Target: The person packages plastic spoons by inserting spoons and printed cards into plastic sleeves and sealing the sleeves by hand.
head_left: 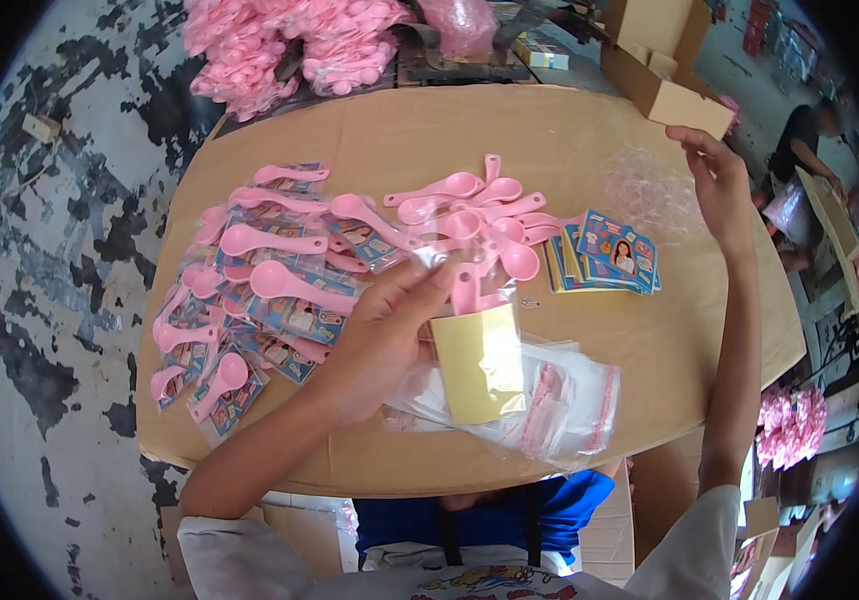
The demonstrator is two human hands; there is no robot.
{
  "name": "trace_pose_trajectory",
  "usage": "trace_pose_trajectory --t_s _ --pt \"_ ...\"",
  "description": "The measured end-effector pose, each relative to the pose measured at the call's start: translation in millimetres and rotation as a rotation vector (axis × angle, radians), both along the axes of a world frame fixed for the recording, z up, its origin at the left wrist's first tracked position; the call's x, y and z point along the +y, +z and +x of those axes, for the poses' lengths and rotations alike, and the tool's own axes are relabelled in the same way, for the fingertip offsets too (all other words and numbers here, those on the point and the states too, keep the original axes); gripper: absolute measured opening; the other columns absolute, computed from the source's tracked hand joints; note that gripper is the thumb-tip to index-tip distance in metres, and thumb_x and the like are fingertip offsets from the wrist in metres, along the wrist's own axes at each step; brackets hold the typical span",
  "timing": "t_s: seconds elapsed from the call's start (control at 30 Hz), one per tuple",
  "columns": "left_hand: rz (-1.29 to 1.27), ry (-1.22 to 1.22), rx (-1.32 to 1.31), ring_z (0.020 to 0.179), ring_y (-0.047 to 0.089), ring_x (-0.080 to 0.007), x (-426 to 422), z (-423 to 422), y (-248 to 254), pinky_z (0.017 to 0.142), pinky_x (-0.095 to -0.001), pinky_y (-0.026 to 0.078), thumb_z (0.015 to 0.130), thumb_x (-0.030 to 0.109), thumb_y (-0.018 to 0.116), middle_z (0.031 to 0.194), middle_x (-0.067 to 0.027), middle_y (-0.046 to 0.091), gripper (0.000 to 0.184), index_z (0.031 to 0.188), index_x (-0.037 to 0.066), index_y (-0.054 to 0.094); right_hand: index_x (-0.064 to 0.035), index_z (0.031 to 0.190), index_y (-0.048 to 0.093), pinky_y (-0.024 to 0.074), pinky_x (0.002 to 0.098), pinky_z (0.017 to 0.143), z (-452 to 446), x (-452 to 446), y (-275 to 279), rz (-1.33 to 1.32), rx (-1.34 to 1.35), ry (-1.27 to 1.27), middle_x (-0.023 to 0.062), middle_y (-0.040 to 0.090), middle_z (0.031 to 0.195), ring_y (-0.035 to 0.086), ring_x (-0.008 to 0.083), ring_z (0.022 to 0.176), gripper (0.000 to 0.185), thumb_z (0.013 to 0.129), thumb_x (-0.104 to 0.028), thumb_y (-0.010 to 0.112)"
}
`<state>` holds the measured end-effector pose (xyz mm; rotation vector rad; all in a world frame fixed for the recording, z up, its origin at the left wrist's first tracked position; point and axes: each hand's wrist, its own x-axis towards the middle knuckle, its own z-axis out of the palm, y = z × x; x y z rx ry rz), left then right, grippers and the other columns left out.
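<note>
At centre, my left hand [390,330] pinched a clear plastic bag [498,298] containing a yellow card [478,368]; upper right, my right hand [718,190] was half-curled, empty.

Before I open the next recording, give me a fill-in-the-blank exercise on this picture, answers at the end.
1. The person's ____ hand holds the bagged card.
2. The bagged card's visible side is ____.
3. The loose spoons are ____.
4. The stacked cards lie to the ____ of the loose spoons.
Missing words: left; yellow; pink; right.
</note>
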<state>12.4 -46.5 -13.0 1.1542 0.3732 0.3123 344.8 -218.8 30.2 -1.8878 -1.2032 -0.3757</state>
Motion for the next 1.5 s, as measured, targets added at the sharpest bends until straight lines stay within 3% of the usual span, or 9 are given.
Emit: trace_pose_trajectory --t_s 0.1,0.2,0.3,0.33,0.57,0.83,1.07,1.17,1.5 --pt "0.034 -0.025 0.001 0.076 0.059 -0.0033 -2.1 -4.8 -0.1 0.068 -0.0215 0.052 0.102 0.034 0.046 0.088 0.0025 0.061 0.039 0.132 0.01 0.054 -0.0017 0.111 0.066 0.0506 0.0295 0.079 -91.1 25.0 -5.5 0.061 0.418 0.438 0.0061 0.071 0.093 0.063 0.0104 0.091 0.024 0.088 -0.006 0.06" --pt "0.088 -0.055 0.015 0.073 0.059 -0.0021 -5.6 -7.9 0.4 0.064 -0.0193 0.05 0.101 0.035 0.047 0.085 0.0035 0.06 0.041 0.134 0.011 0.052 -0.0019 0.115 0.064 0.0515 0.0256 0.074 -158.4 32.5 -15.0 -0.242 0.48 0.647 0.0052 0.071 0.09 0.065 0.0083 0.086 0.028 0.087 -0.004 0.065" --pt "0.111 -0.098 0.133 0.116 0.054 -0.0133 -4.8 -10.1 4.7 0.093 -0.0289 0.049 0.104 0.027 0.041 0.141 -0.0081 0.047 0.046 0.143 0.004 0.039 -0.001 0.116 0.064 0.0517 0.0225 0.069 -170.4 36.4 -30.0 -0.197 0.72 0.693 0.0063 0.072 0.088 0.065 0.0068 0.082 0.029 0.087 -0.002 0.067" --pt "0.082 -0.108 0.094 0.116 0.054 -0.0127 -3.7 -9.2 3.3 0.093 -0.028 0.048 0.104 0.028 0.04 0.141 -0.0078 0.047 0.046 0.143 0.004 0.039 -0.0007 0.115 0.065 0.0517 0.0217 0.069 -170.2 37.1 -32.3 -0.169 0.786 0.693 0.007 0.072 0.088 0.065 0.0065 0.082 0.029 0.087 -0.002 0.067" --pt "0.171 -0.167 0.043 0.113 0.053 -0.0094 0.7 -9.4 9.5 0.095 -0.0244 0.044 0.104 0.025 0.041 0.14 -0.0064 0.048 0.044 0.142 0.004 0.041 0.0006 0.11 0.068 0.0523 0.0219 0.074 -163.8 36.6 -31.6 -0.204 0.696 0.807 0.008 0.071 0.092 0.064 0.0075 0.084 0.021 0.089 -0.002 0.064" --pt "0.32 -0.148 -0.092 0.098 0.053 -0.0056 15.8 -7.5 12.7 0.082 -0.022 0.043 0.1 0.011 0.046 0.11 -0.0003 0.057 0.026 0.123 0.003 0.054 -0.001 0.108 0.07 0.0508 0.0249 0.078 -159.2 43.6 -42.6 0.014 0.753 0.725 0.0069 0.071 0.093 0.063 0.0082 0.087 0.022 0.088 0.001 0.061" --pt "0.547 -0.09 -0.234 0.078 0.055 -0.0047 28.0 -3.2 -9.0 0.066 -0.0204 0.045 0.097 0.004 0.047 0.1 -0.0015 0.058 0.012 0.106 0.002 0.056 -0.0042 0.094 0.075 0.0489 0.0303 0.072 -141.7 44.4 -40.0 -0.002 0.329 0.868 0.0092 0.072 0.086 0.064 0.0165 0.075 0.027 0.077 0.009 0.058" --pt "0.631 -0.144 -0.128 0.097 0.053 -0.0073 32.7 -6.7 -4.7 0.084 -0.0245 0.042 0.096 0.0 0.043 0.104 -0.0025 0.057 0.017 0.108 0.001 0.054 -0.0043 0.091 0.075 0.0479 0.0306 0.071 -141.1 44.3 -40.3 -0.012 0.269 0.877 0.0084 0.072 0.084 0.063 0.0174 0.075 0.026 0.077 0.009 0.058" --pt "0.653 -0.213 -0.205 0.085 0.054 -0.0085 39.6 -7.0 -5.8 0.076 -0.024 0.044 0.095 0.003 0.047 0.095 -0.0041 0.057 0.01 0.101 0.0 0.054 -0.0045 0.091 0.073 0.047 0.0316 0.072 -142.0 43.5 -37.2 -0.035 0.216 0.855 0.0063 0.071 0.084 0.061 0.0179 0.076 0.024 0.076 0.008 0.06"
